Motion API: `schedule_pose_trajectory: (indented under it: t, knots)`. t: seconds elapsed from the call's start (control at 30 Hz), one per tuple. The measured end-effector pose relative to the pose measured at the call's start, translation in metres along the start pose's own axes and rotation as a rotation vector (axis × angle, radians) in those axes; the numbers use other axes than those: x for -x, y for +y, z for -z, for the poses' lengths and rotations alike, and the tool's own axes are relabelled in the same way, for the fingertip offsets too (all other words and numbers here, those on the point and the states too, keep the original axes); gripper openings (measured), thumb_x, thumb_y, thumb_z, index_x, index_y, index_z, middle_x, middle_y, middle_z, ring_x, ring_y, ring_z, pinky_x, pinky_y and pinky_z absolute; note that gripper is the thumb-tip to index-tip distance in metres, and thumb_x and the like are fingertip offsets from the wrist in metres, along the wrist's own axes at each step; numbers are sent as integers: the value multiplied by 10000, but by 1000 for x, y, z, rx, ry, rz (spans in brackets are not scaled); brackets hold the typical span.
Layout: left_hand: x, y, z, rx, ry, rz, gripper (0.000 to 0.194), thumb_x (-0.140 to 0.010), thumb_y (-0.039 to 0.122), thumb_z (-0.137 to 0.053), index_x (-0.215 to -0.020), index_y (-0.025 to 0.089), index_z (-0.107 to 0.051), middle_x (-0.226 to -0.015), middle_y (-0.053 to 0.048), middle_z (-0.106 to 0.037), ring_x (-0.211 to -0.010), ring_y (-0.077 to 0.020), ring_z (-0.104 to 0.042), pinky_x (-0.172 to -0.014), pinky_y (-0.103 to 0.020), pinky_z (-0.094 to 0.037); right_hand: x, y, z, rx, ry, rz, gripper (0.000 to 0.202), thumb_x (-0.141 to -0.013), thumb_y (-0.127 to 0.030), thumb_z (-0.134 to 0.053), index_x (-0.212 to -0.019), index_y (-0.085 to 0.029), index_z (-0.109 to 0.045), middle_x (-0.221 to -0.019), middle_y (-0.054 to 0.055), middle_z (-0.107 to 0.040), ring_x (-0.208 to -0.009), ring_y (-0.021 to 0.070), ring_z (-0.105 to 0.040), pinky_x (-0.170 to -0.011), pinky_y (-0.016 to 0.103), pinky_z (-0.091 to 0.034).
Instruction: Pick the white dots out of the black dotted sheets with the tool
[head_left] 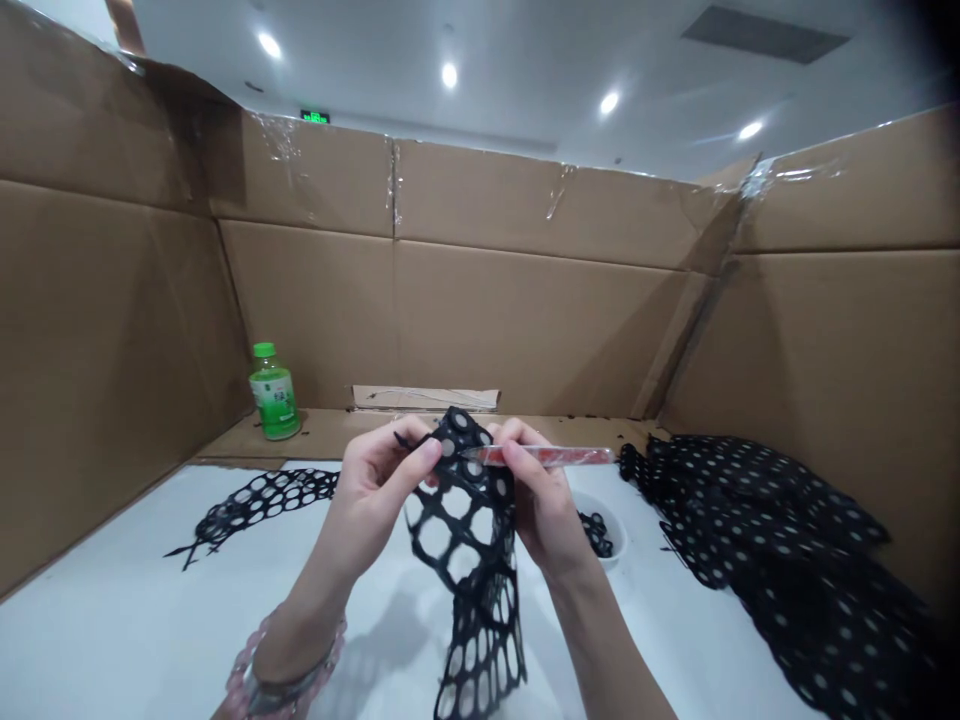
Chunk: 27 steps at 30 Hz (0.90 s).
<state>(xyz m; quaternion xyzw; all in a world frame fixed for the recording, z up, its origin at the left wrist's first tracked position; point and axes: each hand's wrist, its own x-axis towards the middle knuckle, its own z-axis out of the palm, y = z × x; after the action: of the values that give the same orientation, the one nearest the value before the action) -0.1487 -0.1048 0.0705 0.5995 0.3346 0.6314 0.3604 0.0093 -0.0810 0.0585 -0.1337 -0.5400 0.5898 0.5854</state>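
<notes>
A black fabric strip (480,585) full of large round holes hangs between my hands above the white table. Greyish discs fill the holes near its top, while those lower down are see-through. My left hand (379,475) is closed, pinching the strip's upper left edge between thumb and fingers. In my right hand (546,495), I grip a slim pointed tool with a red handle (577,456). Its tip points left and meets the fabric by a disc; the exact contact is too small to tell. My right fingers behind the cloth are partly hidden.
A large pile of black dotted fabric (780,540) lies on the right. Behind my right hand is a white bowl (618,540) with black scraps (597,533). Another holed strip (262,500) lies at left, near a green bottle (274,395). Cardboard walls (525,320) surround the table (360,640).
</notes>
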Motion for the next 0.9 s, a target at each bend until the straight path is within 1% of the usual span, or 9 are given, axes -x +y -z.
schedule_pose_trajectory:
  t: [0.13, 0.23, 0.37, 0.47, 0.53, 0.67, 0.73, 0.83, 0.9]
  knots:
    - [-1, 4, 7, -169, -54, -8, 250, -823, 295, -637, -617, 168, -575, -592, 23, -483, -541, -94, -452, -489, -168, -394, 7, -2, -2, 149, 24, 111, 264, -906, -334, -578, -687, -204, -507, -711, -29, -459, -668, 133, -394, -660, 246, -336]
    - [0, 6, 8, -172, -37, 1, 261, -832, 315, -611, -622, 172, -550, -592, 25, -461, -536, -98, -441, -479, -176, -377, 11, -2, -4, 223, 10, 134, 266, -929, -325, -546, -697, -205, -492, -716, -27, -437, -675, 137, -376, -662, 257, -322]
    - [1, 7, 7, -163, -27, -7, 273, -838, 324, -592, -618, 174, -529, -583, 28, -442, -524, -96, -432, -470, -180, -355, 12, 0, -8, 252, 46, 171, 250, -938, -303, -521, -709, -212, -486, -727, -24, -452, -685, 141, -396, -672, 267, -334]
    - [1, 7, 7, -214, -33, -26, 275, -854, 334, -577, -634, 176, -528, -601, 23, -451, -540, -105, -432, -483, -192, -361, 13, -1, -9, 324, 72, 186, 248, -944, -302, -503, -713, -215, -479, -726, -24, -458, -680, 139, -414, -664, 267, -352]
    - [1, 7, 7, -282, -40, -59, 269, -872, 326, -558, -651, 176, -527, -614, 21, -464, -551, -109, -434, -498, -202, -367, 15, -3, -11, 442, 89, 237, 235, -948, -281, -485, -723, -215, -477, -716, -25, -462, -665, 135, -434, -644, 261, -366]
    - [5, 11, 5, -477, -30, -195, 244, -899, 242, -520, -665, 175, -511, -612, 32, -462, -556, -101, -420, -528, -209, -354, 21, -10, -16, 818, 99, 458, 196, -899, -123, -492, -726, -207, -452, -682, -34, -457, -604, 109, -446, -571, 230, -359]
    - [8, 13, 4, -543, -34, -252, 234, -900, 208, -518, -669, 176, -501, -613, 39, -458, -558, -95, -412, -529, -206, -341, 24, -11, -21, 953, 114, 536, 206, -867, -67, -494, -723, -202, -434, -675, -33, -439, -582, 100, -432, -546, 223, -347]
    - [10, 15, 2, -576, -47, -292, 224, -900, 182, -513, -678, 177, -493, -625, 41, -466, -573, -92, -415, -541, -201, -336, 28, -11, -27, 1084, 146, 588, 215, -846, -44, -497, -719, -199, -422, -673, -22, -424, -575, 104, -421, -532, 227, -342]
    - [10, 14, 2, -556, -49, -281, 227, -903, 184, -510, -677, 179, -488, -632, 40, -462, -581, -93, -412, -549, -199, -339, 28, -12, -27, 1109, 157, 599, 218, -841, -40, -504, -720, -201, -418, -679, -19, -422, -574, 106, -411, -529, 231, -337]
